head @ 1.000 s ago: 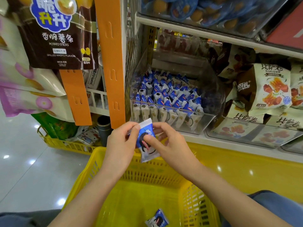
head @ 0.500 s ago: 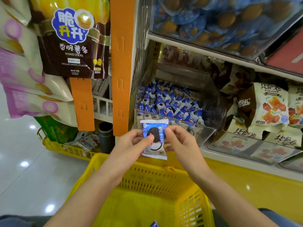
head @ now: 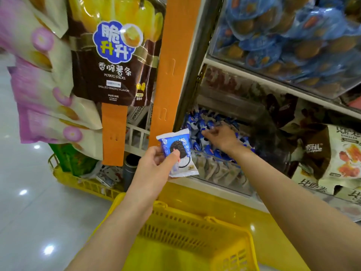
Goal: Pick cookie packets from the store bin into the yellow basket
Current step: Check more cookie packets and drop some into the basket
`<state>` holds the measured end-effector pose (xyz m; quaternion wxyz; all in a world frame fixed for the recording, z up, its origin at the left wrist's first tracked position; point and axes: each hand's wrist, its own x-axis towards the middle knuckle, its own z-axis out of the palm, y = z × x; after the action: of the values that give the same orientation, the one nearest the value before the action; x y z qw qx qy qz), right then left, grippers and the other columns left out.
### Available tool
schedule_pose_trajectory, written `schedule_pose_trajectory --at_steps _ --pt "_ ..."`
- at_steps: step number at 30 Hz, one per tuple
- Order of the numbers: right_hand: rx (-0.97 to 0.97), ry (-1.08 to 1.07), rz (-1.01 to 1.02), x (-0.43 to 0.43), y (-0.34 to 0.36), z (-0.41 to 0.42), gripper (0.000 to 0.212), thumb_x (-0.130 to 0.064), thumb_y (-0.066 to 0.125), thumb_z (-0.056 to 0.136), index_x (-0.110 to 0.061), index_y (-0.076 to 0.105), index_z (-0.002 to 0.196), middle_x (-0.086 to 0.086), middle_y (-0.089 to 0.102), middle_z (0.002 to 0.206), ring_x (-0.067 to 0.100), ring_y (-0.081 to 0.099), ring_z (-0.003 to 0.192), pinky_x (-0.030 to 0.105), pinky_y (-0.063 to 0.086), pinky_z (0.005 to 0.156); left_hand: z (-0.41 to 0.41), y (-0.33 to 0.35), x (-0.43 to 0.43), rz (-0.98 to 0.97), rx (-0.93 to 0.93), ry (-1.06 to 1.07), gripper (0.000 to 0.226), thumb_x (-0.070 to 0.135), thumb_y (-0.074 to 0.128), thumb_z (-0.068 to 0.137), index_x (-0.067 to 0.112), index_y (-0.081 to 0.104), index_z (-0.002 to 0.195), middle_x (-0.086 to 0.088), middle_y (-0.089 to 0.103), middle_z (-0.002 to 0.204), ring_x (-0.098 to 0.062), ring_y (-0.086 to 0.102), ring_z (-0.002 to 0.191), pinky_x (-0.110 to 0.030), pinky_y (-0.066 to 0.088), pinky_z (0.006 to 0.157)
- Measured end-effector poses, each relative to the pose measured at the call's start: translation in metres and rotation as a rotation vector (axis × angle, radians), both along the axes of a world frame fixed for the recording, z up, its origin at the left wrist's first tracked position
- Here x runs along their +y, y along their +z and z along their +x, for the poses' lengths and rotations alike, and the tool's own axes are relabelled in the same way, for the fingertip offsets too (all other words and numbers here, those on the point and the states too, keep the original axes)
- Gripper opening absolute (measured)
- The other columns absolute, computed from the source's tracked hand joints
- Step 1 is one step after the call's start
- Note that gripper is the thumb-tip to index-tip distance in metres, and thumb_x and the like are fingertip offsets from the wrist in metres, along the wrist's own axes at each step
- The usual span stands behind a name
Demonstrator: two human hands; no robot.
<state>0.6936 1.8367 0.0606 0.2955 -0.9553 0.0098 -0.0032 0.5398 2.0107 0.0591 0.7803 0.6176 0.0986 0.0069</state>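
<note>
My left hand (head: 156,163) pinches a blue and white cookie packet (head: 182,145) by its lower left part, held above the far rim of the yellow basket (head: 195,229). My right hand (head: 220,136) is inside the clear store bin (head: 220,169), its fingers curled down among the several blue cookie packets (head: 197,124) there. Whether it grips one of them is hidden. The basket's inside shows only partly at the bottom of the view.
An orange shelf post (head: 170,75) stands left of the bin. Hanging snack bags (head: 111,55) fill the upper left. Bins of brown and white packets (head: 332,153) lie to the right, blue-wrapped snacks (head: 283,36) above. A second yellow basket (head: 78,178) sits on the floor at left.
My right hand let go of the packet and reached into the bin. My left hand now holds the packet alone. The view tilted up, hiding the basket's floor.
</note>
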Motion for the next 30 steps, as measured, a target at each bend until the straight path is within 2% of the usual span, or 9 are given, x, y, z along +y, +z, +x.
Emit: schedule_pose_trajectory --at_steps 4,8,12,14,16,19,23,27,30 --pt "0.013 0.007 -0.242 0.01 -0.002 0.011 0.049 -0.04 0.065 0.083 -0.013 0.038 0.052 0.006 0.038 0.048 0.022 0.041 0.049 0.029 0.029 0.052 0.003 0.001 0.004 -0.011 -0.003 -0.001 0.011 0.027 0.057 0.089 0.025 0.056 0.1 0.002 0.067 0.096 -0.009 0.065 0.089 -0.03 0.052 0.081" --pt "0.009 -0.021 -0.251 0.01 0.0 0.013 0.041 -0.032 0.067 0.082 -0.014 0.047 0.052 0.006 0.051 0.049 0.022 0.054 0.052 0.026 0.038 0.053 0.002 0.001 0.004 -0.008 -0.002 -0.027 0.008 0.028 0.056 0.089 0.028 0.054 0.097 0.004 0.066 0.095 -0.009 0.065 0.09 -0.032 0.054 0.082" --pt "-0.11 -0.09 -0.012 0.0 0.005 0.005 0.028 -0.028 0.067 0.084 -0.005 0.063 0.1 0.009 0.067 0.092 0.022 0.063 0.086 0.028 0.048 0.07 0.0 -0.001 0.004 0.006 -0.024 -0.024 0.006 0.027 0.055 0.09 0.027 0.053 0.095 0.003 0.064 0.095 -0.009 0.065 0.077 -0.021 0.056 0.057" --pt "-0.247 -0.123 0.159 -0.002 0.013 -0.008 0.034 -0.027 0.067 0.084 -0.009 0.058 0.111 0.0 0.063 0.094 0.01 0.057 0.081 0.015 0.046 0.066 -0.002 -0.002 0.002 0.019 -0.024 -0.011 0.006 0.026 0.055 0.091 0.026 0.053 0.096 0.002 0.063 0.094 -0.005 0.064 0.07 -0.02 0.055 0.052" --pt "-0.343 -0.159 0.316 -0.002 0.026 -0.026 0.03 -0.026 0.068 0.083 -0.013 0.058 0.108 -0.01 0.058 0.083 0.001 0.054 0.074 0.009 0.047 0.066 -0.006 -0.004 -0.001 0.004 -0.016 0.005 0.006 0.022 0.055 0.091 0.025 0.053 0.096 0.001 0.062 0.094 -0.004 0.064 0.07 -0.022 0.056 0.053" --pt "-0.33 -0.155 0.607 -0.003 0.041 -0.062 0.024 -0.026 0.067 0.084 -0.016 0.059 0.103 -0.004 0.066 0.092 0.01 0.064 0.087 0.032 0.054 0.082 -0.011 -0.007 -0.006 -0.028 0.015 0.012 0.018 0.017 0.055 0.092 0.016 0.051 0.11 -0.003 0.061 0.102 -0.012 0.064 0.082 -0.023 0.057 0.054" --pt "-0.221 0.001 0.755 -0.001 0.044 -0.118 0.019 -0.024 0.066 0.084 -0.018 0.062 0.102 -0.012 0.069 0.08 -0.006 0.064 0.07 0.01 0.047 0.061 -0.017 -0.01 -0.011 -0.074 0.106 -0.019 0.025 0.017 0.051 0.094 0.008 0.049 0.118 -0.006 0.06 0.101 -0.013 0.064 0.075 -0.025 0.057 0.054" --pt "0.067 0.18 0.766 0.004 0.021 -0.157 0.02 -0.018 0.067 0.083 -0.016 0.061 0.101 -0.012 0.068 0.074 -0.005 0.06 0.063 0.009 0.045 0.056 -0.025 -0.01 -0.018 -0.164 0.151 -0.125 0.035 0.043 0.043 0.093 0.015 0.055 0.11 -0.001 0.065 0.089 -0.011 0.063 0.074 -0.026 0.051 0.06" --pt "0.068 0.225 0.813 0.011 0.006 -0.17 0.019 -0.012 0.068 0.081 -0.014 0.059 0.098 -0.01 0.066 0.073 -0.002 0.059 0.062 0.01 0.046 0.057 -0.033 -0.013 -0.02 -0.128 0.104 -0.21 0.046 0.059 0.055 0.072 0.02 0.059 0.097 0.011 0.06 0.065 -0.003 0.054 0.061 -0.022 0.041 0.067"
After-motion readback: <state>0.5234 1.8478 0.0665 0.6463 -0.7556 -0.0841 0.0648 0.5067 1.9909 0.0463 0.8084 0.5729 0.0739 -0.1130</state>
